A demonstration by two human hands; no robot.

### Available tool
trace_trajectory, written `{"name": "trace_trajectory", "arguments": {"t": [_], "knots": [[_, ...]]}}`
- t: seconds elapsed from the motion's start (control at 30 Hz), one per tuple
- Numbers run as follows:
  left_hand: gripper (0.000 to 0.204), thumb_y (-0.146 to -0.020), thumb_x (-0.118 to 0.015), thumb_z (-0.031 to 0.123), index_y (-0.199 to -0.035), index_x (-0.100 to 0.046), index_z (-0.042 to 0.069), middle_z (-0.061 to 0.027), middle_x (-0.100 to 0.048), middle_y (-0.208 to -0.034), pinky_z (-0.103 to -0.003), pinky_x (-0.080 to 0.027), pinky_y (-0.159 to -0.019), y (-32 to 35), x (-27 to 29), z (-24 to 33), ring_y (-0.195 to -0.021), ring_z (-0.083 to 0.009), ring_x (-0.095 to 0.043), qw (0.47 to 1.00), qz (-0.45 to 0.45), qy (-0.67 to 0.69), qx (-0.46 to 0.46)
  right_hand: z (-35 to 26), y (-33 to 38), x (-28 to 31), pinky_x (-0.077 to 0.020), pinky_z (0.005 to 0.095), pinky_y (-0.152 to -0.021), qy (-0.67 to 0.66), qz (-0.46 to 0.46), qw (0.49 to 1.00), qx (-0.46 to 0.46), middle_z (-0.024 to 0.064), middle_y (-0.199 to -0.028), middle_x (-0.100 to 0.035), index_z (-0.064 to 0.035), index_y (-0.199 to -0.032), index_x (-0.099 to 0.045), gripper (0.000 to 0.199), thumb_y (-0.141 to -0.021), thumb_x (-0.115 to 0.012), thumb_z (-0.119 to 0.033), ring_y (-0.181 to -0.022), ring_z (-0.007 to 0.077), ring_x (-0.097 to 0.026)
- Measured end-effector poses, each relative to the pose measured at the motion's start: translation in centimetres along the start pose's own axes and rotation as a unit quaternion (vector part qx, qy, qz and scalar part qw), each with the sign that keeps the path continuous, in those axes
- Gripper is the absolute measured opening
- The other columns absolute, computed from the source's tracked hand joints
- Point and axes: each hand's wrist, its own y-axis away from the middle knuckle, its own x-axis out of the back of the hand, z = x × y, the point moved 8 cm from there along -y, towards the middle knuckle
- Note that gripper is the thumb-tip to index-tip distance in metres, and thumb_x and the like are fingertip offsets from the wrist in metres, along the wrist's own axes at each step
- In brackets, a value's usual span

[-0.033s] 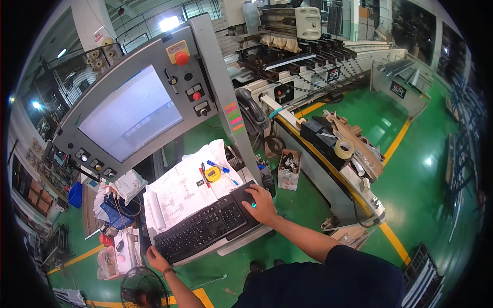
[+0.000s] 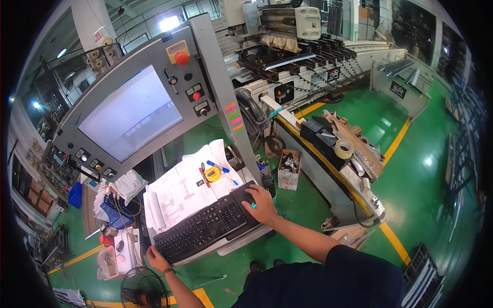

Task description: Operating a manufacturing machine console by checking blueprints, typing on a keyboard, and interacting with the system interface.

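Observation:
My right hand (image 2: 262, 205) is curved over a dark computer mouse (image 2: 253, 205), which shows a small green light and is mostly hidden beneath my palm. It rests on a black mouse pad (image 2: 241, 196) to the right of a black keyboard (image 2: 200, 229). At the keyboard's near left corner, my left hand (image 2: 157, 258) is closed around the edge of the pale shelf (image 2: 241, 243), with some fingers out of sight. Beyond the keyboard lie printed drawing sheets (image 2: 177, 179), with a yellow tape measure (image 2: 212, 174) and blue and red pens (image 2: 218, 166) on them.
A grey control panel (image 2: 138, 149) with a lit screen (image 2: 133, 115) and red emergency button (image 2: 182, 58) stands above the shelf. At right runs a machine arm (image 2: 328, 174) bearing a tape roll (image 2: 343, 149). A fan (image 2: 144, 287) stands by my left forearm.

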Motion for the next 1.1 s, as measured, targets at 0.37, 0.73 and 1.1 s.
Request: {"name": "trace_trajectory", "arguments": {"t": [0.37,0.73,1.1], "knots": [[0.039,-0.108,-0.068,0.03,-0.123,-0.072,-0.006,-0.0181,-0.077,-0.116,-0.039,-0.056,-0.098,0.1,-0.1,0.3,-0.105,-0.0264,-0.072,1.0,-0.004,-0.013,0.004,0.2,0.1,0.0,-0.0401,0.0526,-0.116,-0.009,0.002,1.0,-0.005,0.0209,-0.146,-0.056,-0.0036,-0.135,-0.064,0.05,-0.094,-0.077,-0.03,-0.136,0.0415,-0.053],[0.041,-0.108,-0.068,0.032,-0.124,-0.071,-0.007,-0.0183,-0.076,-0.119,-0.04,-0.055,-0.099,-0.2,-0.2,-0.8,-0.107,-0.0264,-0.071,1.0,-0.008,0.007,0.009,0.1,0.1,0.0,-0.04,0.0529,-0.116,-0.012,0.002,1.0,-0.002,0.0214,-0.146,-0.056,-0.0033,-0.136,-0.063,0.051,-0.094,-0.077,-0.03,-0.136,0.0422,-0.053],[0.041,-0.108,-0.068,0.031,-0.124,-0.071,-0.006,-0.0172,-0.076,-0.118,-0.039,-0.055,-0.099,0.0,-0.3,0.0,-0.107,-0.0254,-0.071,1.0,-0.009,-0.007,0.013,0.4,0.1,-0.1,-0.0394,0.0532,-0.117,-0.02,0.002,1.0,-0.003,0.0225,-0.146,-0.056,-0.0027,-0.136,-0.063,0.051,-0.095,-0.076,-0.03,-0.137,0.043,-0.053]]}}
